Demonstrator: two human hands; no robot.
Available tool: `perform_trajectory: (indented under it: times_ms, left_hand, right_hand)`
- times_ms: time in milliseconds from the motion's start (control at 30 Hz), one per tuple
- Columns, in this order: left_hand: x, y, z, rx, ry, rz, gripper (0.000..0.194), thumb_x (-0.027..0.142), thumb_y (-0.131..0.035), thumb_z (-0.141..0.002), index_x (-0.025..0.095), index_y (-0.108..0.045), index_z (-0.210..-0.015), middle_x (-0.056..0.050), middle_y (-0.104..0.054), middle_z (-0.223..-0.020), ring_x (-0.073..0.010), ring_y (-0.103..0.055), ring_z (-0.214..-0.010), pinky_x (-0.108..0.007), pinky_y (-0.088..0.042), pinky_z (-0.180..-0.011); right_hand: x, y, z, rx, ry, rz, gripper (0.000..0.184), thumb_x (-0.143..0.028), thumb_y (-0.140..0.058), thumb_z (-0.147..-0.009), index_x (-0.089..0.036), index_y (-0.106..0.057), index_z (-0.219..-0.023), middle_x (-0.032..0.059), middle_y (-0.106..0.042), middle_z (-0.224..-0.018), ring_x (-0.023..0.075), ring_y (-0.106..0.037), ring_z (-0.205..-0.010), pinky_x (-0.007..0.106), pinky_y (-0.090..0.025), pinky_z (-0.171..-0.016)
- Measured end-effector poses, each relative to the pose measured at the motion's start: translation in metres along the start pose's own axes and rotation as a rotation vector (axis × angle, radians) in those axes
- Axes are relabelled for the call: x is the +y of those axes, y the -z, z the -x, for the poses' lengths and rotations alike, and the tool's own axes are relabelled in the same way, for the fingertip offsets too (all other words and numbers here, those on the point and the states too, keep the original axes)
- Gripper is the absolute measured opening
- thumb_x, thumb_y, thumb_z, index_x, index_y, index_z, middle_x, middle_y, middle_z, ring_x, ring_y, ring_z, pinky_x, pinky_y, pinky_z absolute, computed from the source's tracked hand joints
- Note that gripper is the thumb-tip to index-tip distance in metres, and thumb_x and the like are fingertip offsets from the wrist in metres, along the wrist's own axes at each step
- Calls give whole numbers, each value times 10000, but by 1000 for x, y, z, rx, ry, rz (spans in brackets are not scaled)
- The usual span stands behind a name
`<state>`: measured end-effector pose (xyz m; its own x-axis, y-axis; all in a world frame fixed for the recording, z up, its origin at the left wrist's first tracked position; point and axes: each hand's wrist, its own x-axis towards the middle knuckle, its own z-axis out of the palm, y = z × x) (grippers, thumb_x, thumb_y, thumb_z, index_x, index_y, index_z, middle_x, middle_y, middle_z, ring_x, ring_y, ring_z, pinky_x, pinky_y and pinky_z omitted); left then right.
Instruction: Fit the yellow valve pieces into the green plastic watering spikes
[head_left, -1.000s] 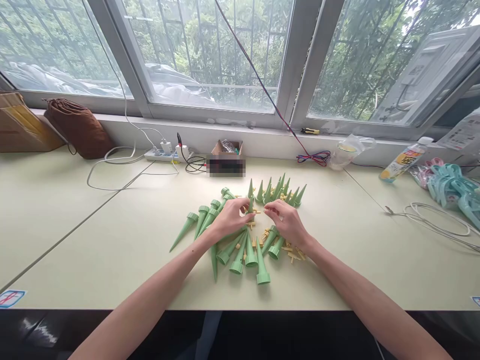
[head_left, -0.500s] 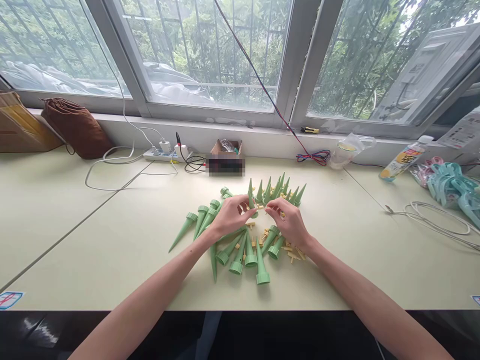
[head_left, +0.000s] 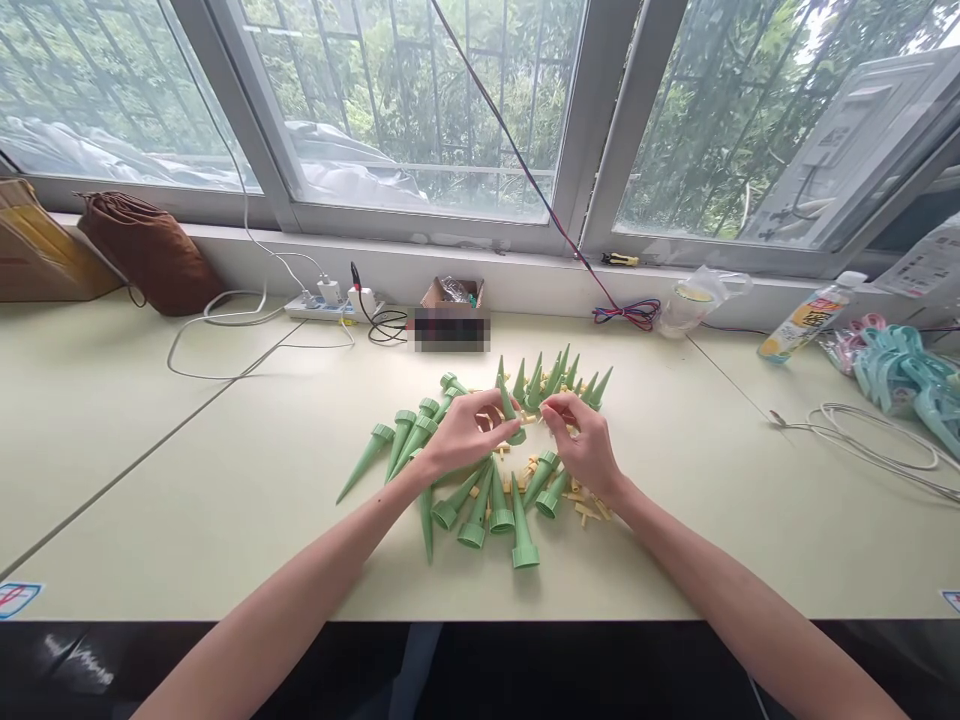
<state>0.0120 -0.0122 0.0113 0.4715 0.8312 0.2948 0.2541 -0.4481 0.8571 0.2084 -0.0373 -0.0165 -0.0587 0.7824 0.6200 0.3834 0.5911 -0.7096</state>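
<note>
My left hand (head_left: 469, 432) is closed round a green plastic plant watering spike (head_left: 508, 408), its tip up and its wide collar down. A small pale yellow piece (head_left: 529, 420) shows beside that spike, toward the right hand; whether it is joined to the spike I cannot tell. My right hand (head_left: 581, 440) has its thumb and fingers pinched together just right of the spike, and what they hold is too small to name. Several more green spikes (head_left: 524, 530) lie around both hands, and others (head_left: 556, 378) stand tip up behind. Loose yellow T-shaped valves (head_left: 587, 512) are scattered between them.
At the back stand a small open carton (head_left: 454, 292), a power strip (head_left: 330, 305) with cables, and a coiled red-blue wire (head_left: 628, 314). To the right are a bottle (head_left: 810, 318), teal plastic items (head_left: 900, 365) and a white cable (head_left: 870, 435). A brown pouch (head_left: 154, 250) lies at left.
My right hand has drawn slightly right, away from the spike, widening the space between the hands. The spike in my left hand has tilted, its collar shifting right.
</note>
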Motion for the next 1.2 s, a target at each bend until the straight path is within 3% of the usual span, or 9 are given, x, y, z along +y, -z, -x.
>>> perform_trajectory:
  times_ms: [467, 667, 1000, 1200]
  left_hand:
    - [2, -1, 1, -13, 1, 45, 245, 345, -659, -857, 145, -684, -997, -62, -681, -859, -145, -665, -680, -240, -581, -559]
    - [2, 1, 0, -36, 85, 156, 294, 399, -680, -841, 145, -675, -988, -72, -684, -879, -173, -688, -740, -251, -572, -581]
    - [5, 1, -1, -61, 142, 288, 280, 408, -707, -818, 153, -692, -933, -63, -655, -886, -112, -589, -648, -197, -460, -483]
    - [6, 1, 0, -55, 119, 247, 283, 413, -701, -822, 151, -701, -929, -68, -663, -879, -116, -590, -655, -198, -459, -489]
  right_hand:
    - [0, 0, 2, 42, -23, 25, 141, -349, -543, -964, -221, -584, -921, 29, -649, -816, 173, -639, -734, 319, -574, -666]
    - [1, 1, 2, 38, -9, 21, 112, -326, -550, -960, -223, -585, -936, 23, -651, -814, 165, -641, -711, 310, -578, -652]
    - [-2, 0, 3, 6, 53, 19, 103, -322, -556, -961, -227, -589, -940, 29, -667, -826, 166, -651, -713, 310, -585, -625]
    - [-2, 0, 3, -20, 75, 23, 87, -308, -553, -962, -231, -591, -948, 25, -659, -825, 163, -645, -716, 299, -572, -608]
